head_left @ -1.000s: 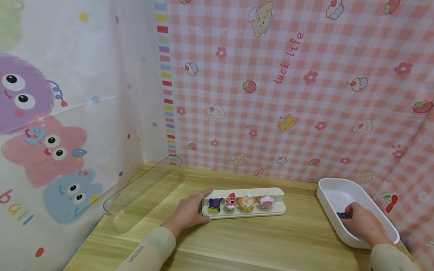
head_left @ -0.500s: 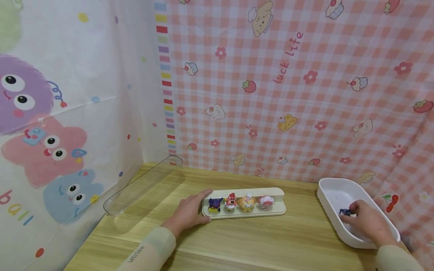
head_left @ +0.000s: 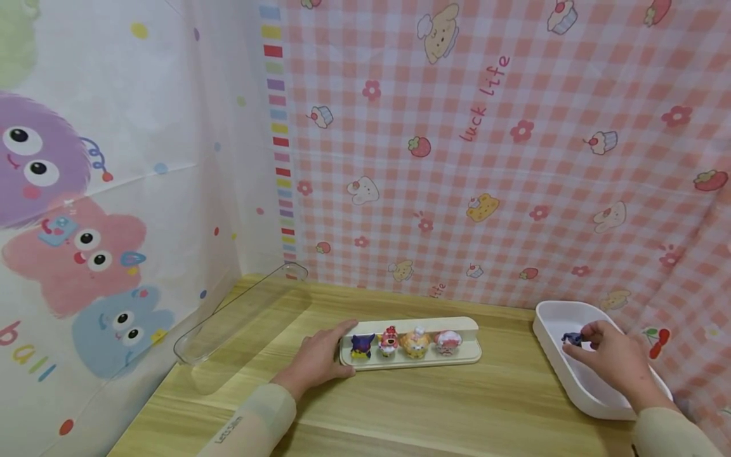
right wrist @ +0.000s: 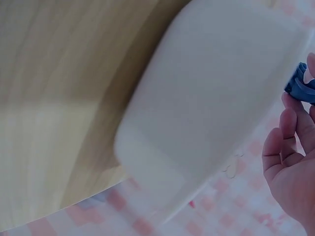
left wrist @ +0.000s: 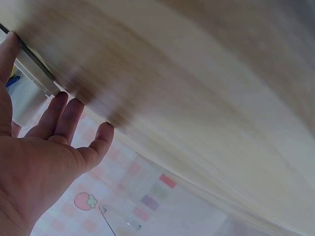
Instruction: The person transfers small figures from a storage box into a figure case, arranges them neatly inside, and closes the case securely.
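My left hand (head_left: 315, 360) grips the left end of a cream display stand (head_left: 471, 353), thumb at its front edge and fingers behind. On the stand, in a row, are a purple-and-yellow figurine (head_left: 362, 346), a red one (head_left: 389, 343), an orange one (head_left: 415, 344) and a pink-and-white one (head_left: 448, 343). At the right, my right hand (head_left: 619, 362) pinches a small dark blue figurine (head_left: 571, 339) over the white bin (head_left: 548, 355). The right wrist view shows the blue figurine (right wrist: 299, 88) partly cut off at the edge, between thumb and fingers.
A clear plastic cover (head_left: 242, 317) lies on the wooden table (head_left: 434, 406) at the left. Behind the table hangs a pink checked cloth (head_left: 485, 158); a white printed cloth (head_left: 171, 222) covers the left side.
My right hand has raised the dark blue figurine from low in the bin and shifted it slightly away from me. The left hand and the stand have stayed in place.
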The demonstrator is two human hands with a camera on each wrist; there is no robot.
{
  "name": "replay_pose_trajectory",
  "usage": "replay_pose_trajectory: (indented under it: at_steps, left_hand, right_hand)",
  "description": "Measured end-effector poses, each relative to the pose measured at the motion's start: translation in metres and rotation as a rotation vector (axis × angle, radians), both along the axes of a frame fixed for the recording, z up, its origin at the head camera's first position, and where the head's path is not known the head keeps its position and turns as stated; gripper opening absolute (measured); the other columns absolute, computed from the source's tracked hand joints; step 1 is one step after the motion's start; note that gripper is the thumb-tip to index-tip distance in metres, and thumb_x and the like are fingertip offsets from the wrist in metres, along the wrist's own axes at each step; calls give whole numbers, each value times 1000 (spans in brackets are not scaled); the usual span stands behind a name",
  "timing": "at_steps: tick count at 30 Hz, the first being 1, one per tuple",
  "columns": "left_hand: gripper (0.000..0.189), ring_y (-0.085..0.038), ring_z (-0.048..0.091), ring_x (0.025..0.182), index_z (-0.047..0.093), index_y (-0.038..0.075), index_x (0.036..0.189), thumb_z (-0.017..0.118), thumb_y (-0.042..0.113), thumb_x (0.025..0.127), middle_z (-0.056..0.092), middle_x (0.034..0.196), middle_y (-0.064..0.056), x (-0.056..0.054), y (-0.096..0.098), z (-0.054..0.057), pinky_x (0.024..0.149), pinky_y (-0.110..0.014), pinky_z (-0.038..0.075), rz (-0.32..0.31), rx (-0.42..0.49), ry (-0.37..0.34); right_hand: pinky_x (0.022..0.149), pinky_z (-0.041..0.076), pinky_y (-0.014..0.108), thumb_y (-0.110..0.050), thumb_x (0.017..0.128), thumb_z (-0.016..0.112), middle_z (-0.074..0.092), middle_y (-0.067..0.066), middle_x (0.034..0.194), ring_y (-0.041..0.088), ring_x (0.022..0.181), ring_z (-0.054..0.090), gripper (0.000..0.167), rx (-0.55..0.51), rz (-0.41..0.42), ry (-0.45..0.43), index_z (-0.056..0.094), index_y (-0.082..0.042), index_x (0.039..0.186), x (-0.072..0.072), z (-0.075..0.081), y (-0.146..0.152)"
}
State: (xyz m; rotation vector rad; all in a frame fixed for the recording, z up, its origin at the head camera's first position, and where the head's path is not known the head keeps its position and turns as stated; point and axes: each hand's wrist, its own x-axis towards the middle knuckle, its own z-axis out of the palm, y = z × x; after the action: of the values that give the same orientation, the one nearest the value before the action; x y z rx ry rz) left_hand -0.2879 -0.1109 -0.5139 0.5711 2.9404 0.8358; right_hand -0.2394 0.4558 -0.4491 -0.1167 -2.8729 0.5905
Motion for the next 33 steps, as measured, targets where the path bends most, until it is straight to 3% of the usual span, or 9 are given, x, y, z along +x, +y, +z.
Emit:
replay_pose_trajectory:
  at_steps: [8, 14, 21, 26, 33]
  left_hand:
    - [100, -42, 60, 138, 43, 26, 164, 96, 35, 79, 62, 156, -9, 1, 1, 1, 112, -70, 42, 3, 0, -6]
    - [100, -42, 60, 137, 43, 26, 164, 96, 35, 79, 62, 155, -10, 1, 1, 1, 112, -71, 42, 0, 1, -1]
    - [100, -42, 62, 134, 44, 27, 163, 97, 36, 78, 64, 153, -11, -2, 0, -3, 107, -68, 45, -3, -12, 25]
    - [100, -41, 62, 134, 44, 27, 163, 97, 36, 78, 64, 153, -10, -3, -1, -4, 106, -68, 45, -4, -7, 24]
    - [100, -43, 61, 136, 44, 27, 163, 97, 35, 79, 63, 154, -11, -2, 0, -4, 109, -70, 43, -3, -1, 15]
  right_hand:
    - [76, 60, 53, -29, 88, 88, 73, 22, 100, 43, 95, 73, 42, 15, 94, 91, 62, 0, 104, -3, 4, -35]
    - [77, 61, 53, -31, 90, 86, 75, 22, 105, 43, 100, 73, 39, 11, 144, 79, 62, -5, 106, -7, 7, -64]
    - [76, 60, 52, -27, 89, 88, 74, 18, 100, 38, 94, 72, 37, 19, 230, 78, 64, -3, 105, -14, 4, -97]
    - [80, 60, 55, -26, 87, 89, 75, 14, 101, 34, 96, 70, 33, 58, 266, 77, 68, -7, 104, -15, -4, -118]
    - [76, 60, 47, -23, 84, 92, 75, 5, 97, 27, 92, 71, 31, 126, 322, 123, 69, -12, 102, -19, -19, -139]
